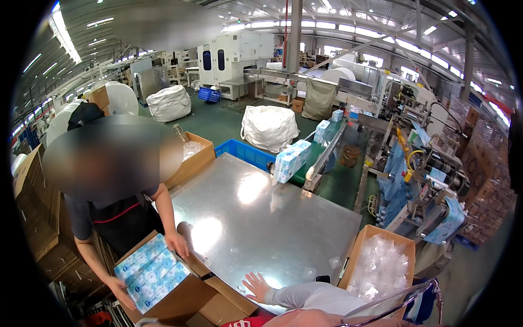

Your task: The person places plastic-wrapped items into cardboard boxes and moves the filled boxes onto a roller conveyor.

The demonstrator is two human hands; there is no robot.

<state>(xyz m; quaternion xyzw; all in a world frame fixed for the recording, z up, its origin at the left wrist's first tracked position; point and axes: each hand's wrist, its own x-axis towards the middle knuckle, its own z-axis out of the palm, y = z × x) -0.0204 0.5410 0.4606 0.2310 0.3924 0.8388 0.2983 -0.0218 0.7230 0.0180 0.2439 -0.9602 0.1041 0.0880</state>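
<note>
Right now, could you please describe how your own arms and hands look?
On the right is a long, pale grey fabric sleeve reaching the wrist, with no markings that I can make out. The right hand is bare, without a glove. The left hand is not in view.

Worktop (283,229): smooth, glossy metal; carton (188,297): matt brown cardboard.
Packs (152,272) have shiny plastic film; the crate (246,158) is smooth plastic; the sack (268,129) looks like creased matt cloth; the pouches (380,267) are glossy clear plastic.
</note>
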